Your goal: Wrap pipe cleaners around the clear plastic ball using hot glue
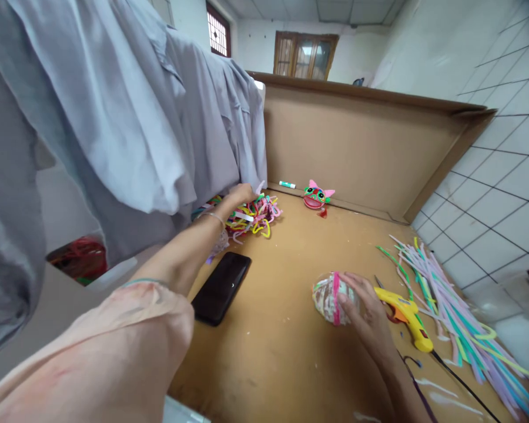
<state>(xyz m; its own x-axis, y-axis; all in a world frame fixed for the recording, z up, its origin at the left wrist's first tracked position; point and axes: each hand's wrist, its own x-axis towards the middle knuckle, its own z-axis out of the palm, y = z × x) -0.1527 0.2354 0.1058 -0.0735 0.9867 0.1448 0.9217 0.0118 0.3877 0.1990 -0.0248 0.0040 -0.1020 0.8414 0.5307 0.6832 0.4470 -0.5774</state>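
My right hand (pixel 365 302) rests on the table with its thumb and fingers round a ball-shaped craft piece (pixel 328 298), pale and striped with a bright pink band down it. At the back left, my left hand (pixel 243 192) reaches into a tangled heap of coloured pipe cleaners (pixel 261 220). Its fingertips are hidden or too small to make out, so what they hold does not show. A yellow glue gun (pixel 403 314) with a black cord lies just right of my right hand. Beside my left forearm is a black phone (pixel 223 288).
Long pastel pipe cleaners (pixel 452 305) spread along the right side. A finished-looking animal face (pixel 316 195) with pink ears and a green-and-white tube (pixel 287 184) stand by the cardboard wall (pixel 335 135). Grey cloth (pixel 158 106) hangs on the left; a tiled wall (pixel 502 176) borders the right.
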